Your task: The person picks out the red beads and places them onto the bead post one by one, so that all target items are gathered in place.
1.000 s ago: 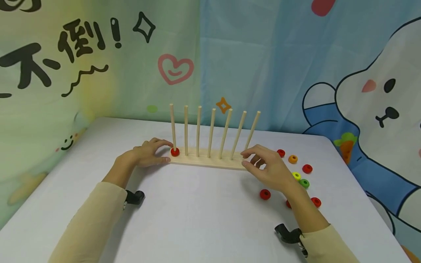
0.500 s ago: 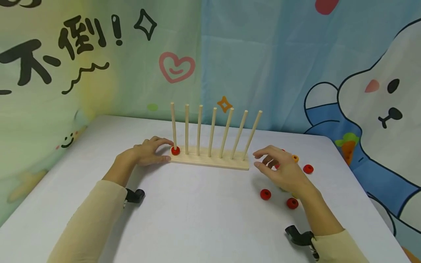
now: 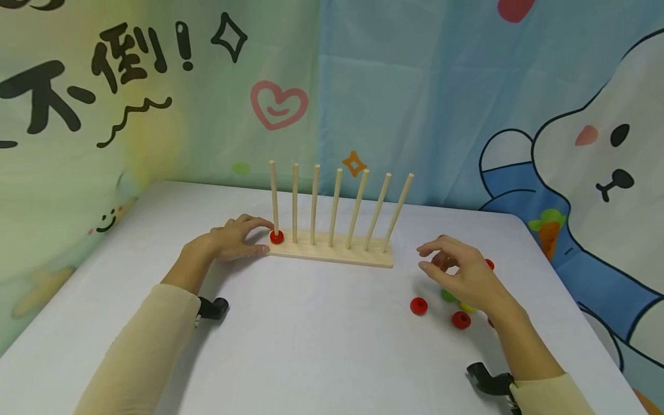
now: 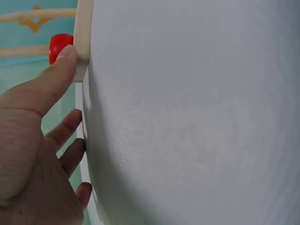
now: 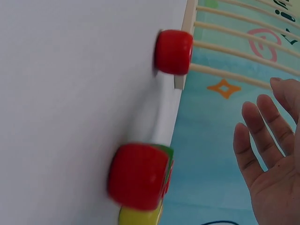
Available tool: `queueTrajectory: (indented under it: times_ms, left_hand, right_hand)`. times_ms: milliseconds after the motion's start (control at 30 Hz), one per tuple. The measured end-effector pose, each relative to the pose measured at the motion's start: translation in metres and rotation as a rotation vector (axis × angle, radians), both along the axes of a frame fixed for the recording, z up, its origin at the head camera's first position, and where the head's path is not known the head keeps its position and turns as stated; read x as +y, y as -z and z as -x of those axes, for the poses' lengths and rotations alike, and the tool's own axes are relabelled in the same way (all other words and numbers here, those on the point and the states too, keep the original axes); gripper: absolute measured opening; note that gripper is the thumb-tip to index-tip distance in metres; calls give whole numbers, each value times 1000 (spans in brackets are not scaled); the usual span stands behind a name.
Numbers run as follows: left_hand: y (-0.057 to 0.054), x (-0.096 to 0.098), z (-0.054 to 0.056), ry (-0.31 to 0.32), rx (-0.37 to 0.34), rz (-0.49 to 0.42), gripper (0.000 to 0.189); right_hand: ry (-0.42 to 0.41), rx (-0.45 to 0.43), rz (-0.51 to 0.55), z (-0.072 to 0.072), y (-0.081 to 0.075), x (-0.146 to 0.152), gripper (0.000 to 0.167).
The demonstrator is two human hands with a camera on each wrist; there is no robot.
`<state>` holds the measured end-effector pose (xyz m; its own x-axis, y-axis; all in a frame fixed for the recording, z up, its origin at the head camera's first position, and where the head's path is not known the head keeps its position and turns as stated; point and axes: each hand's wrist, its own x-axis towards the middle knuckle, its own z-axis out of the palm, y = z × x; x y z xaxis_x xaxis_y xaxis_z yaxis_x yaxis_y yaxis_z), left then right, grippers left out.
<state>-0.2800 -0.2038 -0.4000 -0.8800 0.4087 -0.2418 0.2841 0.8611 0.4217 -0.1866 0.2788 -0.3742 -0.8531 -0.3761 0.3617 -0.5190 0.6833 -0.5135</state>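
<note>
A wooden peg board (image 3: pixel 332 253) with a row of several upright pegs stands on the table. One red bead (image 3: pixel 276 237) sits at the foot of its leftmost peg. My left hand (image 3: pixel 233 239) holds the board's left end, thumb at the front corner and index finger toward the back; the left wrist view shows the thumb beside the red bead (image 4: pixel 60 48). My right hand (image 3: pixel 461 271) hovers right of the board, fingers loosely bent and holding nothing. Near it lie a loose red bead (image 3: pixel 418 306), another red bead (image 3: pixel 461 320), a green bead (image 3: pixel 448 295) and a yellow bead (image 3: pixel 467 308).
Past the right hand a further red bead (image 3: pixel 490 264) shows, and other beads are partly or wholly hidden by the hand and forearm. The white table (image 3: pixel 311 334) ends at a printed cloth backdrop (image 3: pixel 384 104).
My right hand has moved right, away from the board's right end and over the loose beads, covering some of them. The left hand stays at the board's left end.
</note>
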Motion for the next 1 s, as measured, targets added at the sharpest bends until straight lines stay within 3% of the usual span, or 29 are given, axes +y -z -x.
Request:
queueTrajectory:
  times_ms: [500,800,1000]
  left_hand:
    - [0,0,1,6,3,10,65]
    - [1,-1,1,7,10,2,64]
    - [2,0,2,8,9,5,63]
  right_hand:
    - [40,9,-16,-13,10,30,26]
    - [112,-35,-39,-21,13,38,29]
    - [109,-8,-29,-27,15,47,30]
